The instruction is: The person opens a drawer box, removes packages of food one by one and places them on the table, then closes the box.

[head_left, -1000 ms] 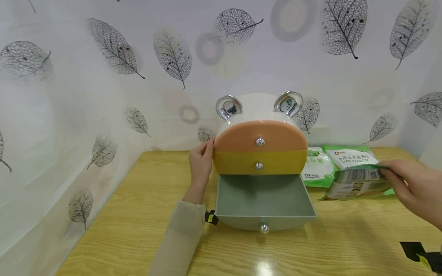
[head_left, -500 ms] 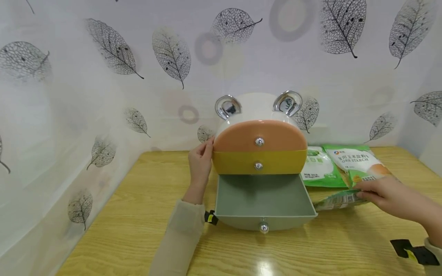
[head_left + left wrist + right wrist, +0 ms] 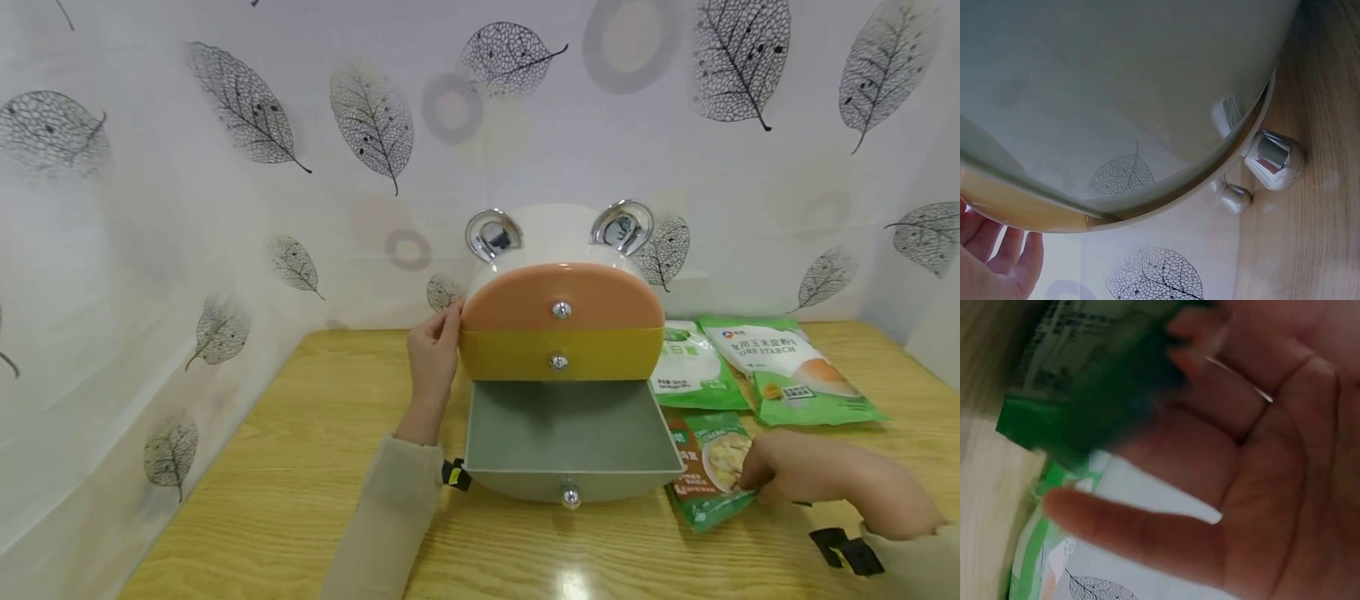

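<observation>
A white cabinet (image 3: 558, 229) with frog-like chrome eyes stands in the middle of the head view. Its orange drawer (image 3: 517, 296) and yellow drawer (image 3: 510, 357) are closed, while the green bottom drawer (image 3: 570, 429) is pulled out, its inside bare. My left hand (image 3: 435, 342) rests on the cabinet's left side, fingertips touching the edge near the orange drawer. At the right of the open drawer, my right hand (image 3: 813, 467) pinches the edge of a small brown-and-green food packet (image 3: 693, 475), its picture side up. The right wrist view shows the packet's green edge (image 3: 1116, 394) at my fingertips, blurred.
Behind the packet, a corn starch bag (image 3: 787, 367) and another green-and-white bag (image 3: 690, 367) lie on the wooden table (image 3: 300, 467), beside the cabinet. A leaf-patterned sheet (image 3: 337, 250) hangs behind. Chrome feet (image 3: 1275, 159) support the cabinet.
My right hand has brought the packet left and toward me, from over the corn starch bag to beside the drawer. The packet has turned picture side up. My left hand stays in place.
</observation>
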Demonstrator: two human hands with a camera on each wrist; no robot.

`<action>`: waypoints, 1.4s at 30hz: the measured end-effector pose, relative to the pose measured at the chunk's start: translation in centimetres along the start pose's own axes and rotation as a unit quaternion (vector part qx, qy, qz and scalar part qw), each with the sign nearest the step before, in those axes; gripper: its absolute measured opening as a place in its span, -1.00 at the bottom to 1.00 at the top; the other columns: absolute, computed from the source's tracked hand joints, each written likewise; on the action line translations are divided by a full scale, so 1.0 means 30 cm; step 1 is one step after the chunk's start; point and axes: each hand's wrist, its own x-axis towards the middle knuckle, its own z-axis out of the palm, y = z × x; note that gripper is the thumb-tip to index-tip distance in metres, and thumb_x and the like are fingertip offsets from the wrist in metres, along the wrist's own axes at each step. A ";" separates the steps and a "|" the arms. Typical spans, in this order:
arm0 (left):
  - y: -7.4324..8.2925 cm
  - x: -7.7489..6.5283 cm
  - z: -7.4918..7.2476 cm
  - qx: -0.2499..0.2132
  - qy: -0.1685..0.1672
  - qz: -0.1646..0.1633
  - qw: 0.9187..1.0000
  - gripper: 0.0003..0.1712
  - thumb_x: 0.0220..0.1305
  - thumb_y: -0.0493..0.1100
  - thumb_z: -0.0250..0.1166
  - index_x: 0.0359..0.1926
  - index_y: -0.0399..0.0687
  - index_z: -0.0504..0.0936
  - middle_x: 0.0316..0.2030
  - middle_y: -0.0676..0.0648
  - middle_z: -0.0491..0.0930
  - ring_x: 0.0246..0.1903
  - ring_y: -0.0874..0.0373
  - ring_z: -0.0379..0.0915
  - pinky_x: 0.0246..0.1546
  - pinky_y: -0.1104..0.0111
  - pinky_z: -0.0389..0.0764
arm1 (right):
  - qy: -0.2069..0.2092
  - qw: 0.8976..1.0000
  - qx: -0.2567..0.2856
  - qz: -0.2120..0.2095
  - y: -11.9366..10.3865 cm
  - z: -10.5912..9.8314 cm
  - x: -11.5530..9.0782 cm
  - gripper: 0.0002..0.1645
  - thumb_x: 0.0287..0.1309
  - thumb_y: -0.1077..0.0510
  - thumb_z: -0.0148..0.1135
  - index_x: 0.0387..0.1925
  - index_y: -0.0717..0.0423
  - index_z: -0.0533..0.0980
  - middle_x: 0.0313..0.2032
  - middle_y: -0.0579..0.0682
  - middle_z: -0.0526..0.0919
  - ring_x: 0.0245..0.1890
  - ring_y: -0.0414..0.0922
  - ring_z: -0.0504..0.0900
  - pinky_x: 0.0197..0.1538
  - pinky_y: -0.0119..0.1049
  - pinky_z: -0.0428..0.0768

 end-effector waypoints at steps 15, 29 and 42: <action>-0.004 0.002 -0.002 -0.013 0.000 0.019 1.000 -0.73 0.25 -0.22 0.09 -0.14 -0.30 0.59 -0.13 -0.16 0.56 -0.11 0.13 0.47 -0.11 0.38 0.47 | -0.008 0.995 0.004 0.098 -0.038 0.033 0.049 -0.53 -0.09 0.11 0.30 -0.13 0.33 0.50 -0.15 0.20 0.53 -0.24 0.06 0.52 -0.23 -0.02 0.50; -0.001 0.002 -0.002 -0.016 -0.002 0.012 1.000 -0.74 0.25 -0.26 0.08 -0.14 -0.34 0.58 -0.12 -0.20 0.54 -0.08 0.07 0.45 -0.09 0.33 0.46 | 0.006 0.991 0.067 0.115 -0.050 0.044 0.044 -0.46 -0.02 0.18 0.23 -0.02 0.44 0.39 -0.75 -0.10 0.43 -0.77 -0.24 0.37 -0.61 -0.39 0.40; 0.032 -0.012 -0.001 0.001 0.004 0.013 1.000 -0.73 0.25 -0.26 0.07 -0.14 -0.36 0.57 -0.13 -0.20 0.55 -0.10 0.07 0.46 -0.11 0.35 0.47 | -0.008 0.993 0.036 0.116 -0.032 0.022 0.042 -0.48 -0.01 0.11 0.24 -0.07 0.42 0.44 -0.41 -0.05 0.55 -0.65 -0.25 0.44 -0.35 -0.25 0.46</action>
